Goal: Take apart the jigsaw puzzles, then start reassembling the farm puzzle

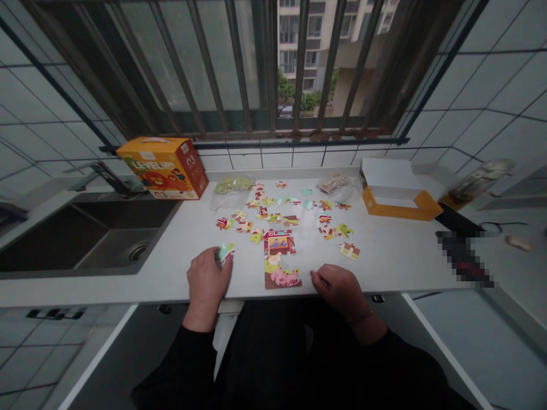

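A white countertop (384,267) runs beneath the barred window (222,68), with a steel sink (89,239) on my left, an orange puzzle box (162,168) at the far left and an open box (399,196) at the far right. Loose jigsaw pieces (277,213) lie scattered across the far half. Nearest me sits a part-built farm picture (280,250). My left hand (207,282) pinches a green-and-white piece (224,251) tilted upward. My right hand (339,290) lies narrowly curled just right of the picture's pig section (284,277); I cannot tell whether it holds anything.

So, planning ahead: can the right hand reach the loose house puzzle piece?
Probably yes: the right hand rests on the white countertop, and the house puzzle piece lies ahead, nothing visible between them.
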Demonstrator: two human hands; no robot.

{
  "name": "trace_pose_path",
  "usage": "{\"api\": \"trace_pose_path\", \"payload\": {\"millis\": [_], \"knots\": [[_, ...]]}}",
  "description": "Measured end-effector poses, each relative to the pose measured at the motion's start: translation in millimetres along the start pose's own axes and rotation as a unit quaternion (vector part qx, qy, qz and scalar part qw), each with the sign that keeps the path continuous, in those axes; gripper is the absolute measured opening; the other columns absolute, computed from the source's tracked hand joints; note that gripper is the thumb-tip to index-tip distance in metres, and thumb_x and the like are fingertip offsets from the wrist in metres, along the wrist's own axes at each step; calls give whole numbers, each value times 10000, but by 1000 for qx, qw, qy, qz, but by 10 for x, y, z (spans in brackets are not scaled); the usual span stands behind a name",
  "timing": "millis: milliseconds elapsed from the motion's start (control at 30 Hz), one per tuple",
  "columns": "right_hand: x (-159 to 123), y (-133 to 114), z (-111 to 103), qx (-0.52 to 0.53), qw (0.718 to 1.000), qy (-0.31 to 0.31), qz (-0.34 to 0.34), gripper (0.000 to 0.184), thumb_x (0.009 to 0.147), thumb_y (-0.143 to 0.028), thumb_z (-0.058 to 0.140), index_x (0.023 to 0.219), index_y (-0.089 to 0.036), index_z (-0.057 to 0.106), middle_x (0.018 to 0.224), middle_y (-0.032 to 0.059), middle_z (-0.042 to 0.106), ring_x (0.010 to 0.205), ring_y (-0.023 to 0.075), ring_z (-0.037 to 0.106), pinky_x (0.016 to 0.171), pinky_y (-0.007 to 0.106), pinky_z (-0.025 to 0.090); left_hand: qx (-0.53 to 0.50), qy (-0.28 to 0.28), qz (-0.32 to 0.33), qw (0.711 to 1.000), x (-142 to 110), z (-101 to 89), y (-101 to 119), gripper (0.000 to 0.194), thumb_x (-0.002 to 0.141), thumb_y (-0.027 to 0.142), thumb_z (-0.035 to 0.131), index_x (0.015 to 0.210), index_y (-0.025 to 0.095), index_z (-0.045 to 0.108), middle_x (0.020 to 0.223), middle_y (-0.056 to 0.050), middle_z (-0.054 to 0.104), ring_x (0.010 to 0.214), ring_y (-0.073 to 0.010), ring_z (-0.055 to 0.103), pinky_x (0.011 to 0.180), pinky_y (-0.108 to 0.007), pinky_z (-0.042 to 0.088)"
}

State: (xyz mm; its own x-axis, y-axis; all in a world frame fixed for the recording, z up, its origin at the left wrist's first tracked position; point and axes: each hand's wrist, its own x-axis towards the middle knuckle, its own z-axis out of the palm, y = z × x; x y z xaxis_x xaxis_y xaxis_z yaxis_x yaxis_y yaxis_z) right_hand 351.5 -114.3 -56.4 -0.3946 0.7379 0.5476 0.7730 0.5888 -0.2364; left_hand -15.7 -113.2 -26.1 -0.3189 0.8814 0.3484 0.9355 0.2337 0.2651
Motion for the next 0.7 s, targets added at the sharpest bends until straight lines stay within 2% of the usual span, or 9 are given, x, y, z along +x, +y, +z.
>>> {"api": "trace_pose_path", "payload": {"millis": [367,500,600,700], "knots": [[-3,-32,12,-8,1000,12,-5,447,1132,-302,518,692,-229,550,657,13,568,625,167,510,668,368,299,-26,-12,10,1000,11,25,-35,407,1011,426,585,1302,169,708,1234,-167,783,1146,-404,703,979,-540,545],[6,-44,8,-10,1000,16,-4,450,1134,-301,507,691,-231,547,659,15,571,629,168,515,674,367,306,-77,-30,39,996,136,105,-50,382,963,280,555,1298,167,697,1270,-163,778,1190,-379,697,1056,-533,542],[10,-47,7,-11,1000,16,-2,450,1133,-302,511,690,-233,539,660,12,567,625,165,513,670,366,305,-111,-11,74,991,256,184,8,404,920,194,528,1289,152,687,1291,-175,760,1215,-353,695,1110,-502,532],[2,-45,14,-12,1000,11,3,453,1139,-311,502,694,-234,538,666,10,566,627,164,519,670,365,310,-100,10,78,992,314,236,77,395,922,213,536,1273,123,691,1271,-205,753,1209,-377,694,1122,-529,528]]}}
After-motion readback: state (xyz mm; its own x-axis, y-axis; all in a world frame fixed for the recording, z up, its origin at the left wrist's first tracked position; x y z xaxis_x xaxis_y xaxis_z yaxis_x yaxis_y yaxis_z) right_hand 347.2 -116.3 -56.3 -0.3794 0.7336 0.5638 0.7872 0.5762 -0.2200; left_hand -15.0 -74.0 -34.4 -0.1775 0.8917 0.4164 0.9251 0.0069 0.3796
